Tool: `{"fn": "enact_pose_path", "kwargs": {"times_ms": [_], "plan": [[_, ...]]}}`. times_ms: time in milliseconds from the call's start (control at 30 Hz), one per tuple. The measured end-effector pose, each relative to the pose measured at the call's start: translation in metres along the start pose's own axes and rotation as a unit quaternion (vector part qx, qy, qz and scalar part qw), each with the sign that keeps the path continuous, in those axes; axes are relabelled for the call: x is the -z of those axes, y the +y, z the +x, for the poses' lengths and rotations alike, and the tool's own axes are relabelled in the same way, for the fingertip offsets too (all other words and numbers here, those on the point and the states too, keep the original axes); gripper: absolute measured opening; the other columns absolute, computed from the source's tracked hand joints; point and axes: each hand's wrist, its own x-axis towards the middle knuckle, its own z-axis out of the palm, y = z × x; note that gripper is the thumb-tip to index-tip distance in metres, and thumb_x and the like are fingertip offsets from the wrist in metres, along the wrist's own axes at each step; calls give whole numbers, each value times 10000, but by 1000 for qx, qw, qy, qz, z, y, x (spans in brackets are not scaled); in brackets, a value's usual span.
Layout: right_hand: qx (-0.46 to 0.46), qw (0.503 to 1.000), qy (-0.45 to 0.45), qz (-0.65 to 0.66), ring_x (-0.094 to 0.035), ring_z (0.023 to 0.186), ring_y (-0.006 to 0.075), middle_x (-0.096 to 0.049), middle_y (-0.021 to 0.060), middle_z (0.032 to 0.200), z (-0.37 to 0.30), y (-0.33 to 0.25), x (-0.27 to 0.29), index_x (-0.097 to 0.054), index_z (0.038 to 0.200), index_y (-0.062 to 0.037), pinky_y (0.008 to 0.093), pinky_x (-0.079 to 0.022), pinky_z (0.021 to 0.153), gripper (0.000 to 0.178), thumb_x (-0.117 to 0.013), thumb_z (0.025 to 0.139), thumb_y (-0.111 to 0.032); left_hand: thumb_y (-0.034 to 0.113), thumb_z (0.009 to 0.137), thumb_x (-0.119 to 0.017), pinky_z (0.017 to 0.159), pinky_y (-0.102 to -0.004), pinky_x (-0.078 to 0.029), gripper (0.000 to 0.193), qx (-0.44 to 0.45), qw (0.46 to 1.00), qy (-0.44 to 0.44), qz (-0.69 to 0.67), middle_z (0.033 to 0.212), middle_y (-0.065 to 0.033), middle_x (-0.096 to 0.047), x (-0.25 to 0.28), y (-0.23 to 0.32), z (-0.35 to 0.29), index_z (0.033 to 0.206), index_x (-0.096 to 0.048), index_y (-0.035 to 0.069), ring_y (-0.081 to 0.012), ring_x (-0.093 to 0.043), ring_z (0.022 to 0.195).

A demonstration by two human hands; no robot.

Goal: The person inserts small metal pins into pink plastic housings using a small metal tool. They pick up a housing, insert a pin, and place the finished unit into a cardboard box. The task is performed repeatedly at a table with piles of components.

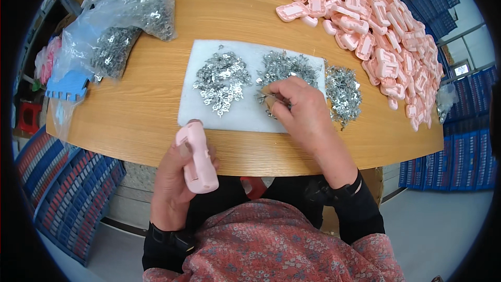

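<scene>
Pink casing point(200, 163) | elongated, rounded | left fingers point(178, 157) gripping it | can't make out right fingers' point(287, 90) hold

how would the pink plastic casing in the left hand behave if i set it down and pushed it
The pink plastic casing is probably stiff, as it shows no sagging in the left hand. Its smooth-looking surface may let it slide easily, and its rounded ends suggest it could tip if stood upright.
</scene>
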Motion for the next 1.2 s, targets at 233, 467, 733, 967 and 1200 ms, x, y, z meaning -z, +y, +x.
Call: {"fn": "enact_pose_path", "kwargs": {"times_ms": [233,467,733,967,1200], "plan": [[17,995,-24,-100,-625,840,351,-609,122,922,8,2,-6,-672,994,-80,425,-521,749,185,-678,809,-72,303,959,-601,735,-456,-569,394,0,992,19,-121,949,-90,-601,-20,9,10,1297,-464,157,-234,-616,882],[43,994,-25,-100,-631,817,331,-617,108,894,9,3,-8,-678,985,-71,408,-512,698,169,-691,818,-90,273,944,-594,870,-598,-563,561,19,992,-69,-104,1089,-178,-652,-11,1,14,1436,-369,123,-323,-664,1023],[48,986,-58,-148,-629,828,338,-617,121,890,17,6,-2,-679,968,-63,417,-513,713,150,-673,822,-96,188,925,-602,866,-556,-573,528,20,996,-36,-81,1000,-169,-635,-14,-1,17,1402,-410,68,-291,-666,959],[-6,996,-92,-16,-561,664,175,-564,63,785,14,7,-1,-669,922,-38,302,-451,602,125,-697,820,-104,153,948,-568,849,-465,-590,456,5,1000,-13,15,948,-142,-652,-19,0,19,1366,-430,30,-259,-688,900],[-20,996,-78,35,-467,612,97,-533,26,753,13,4,-2,-651,915,-17,258,-403,571,124,-700,825,-88,127,972,-543,792,-385,-580,385,-7,998,21,59,883,-97,-642,-28,1,20,1337,-469,29,-206,-678,839]]}}
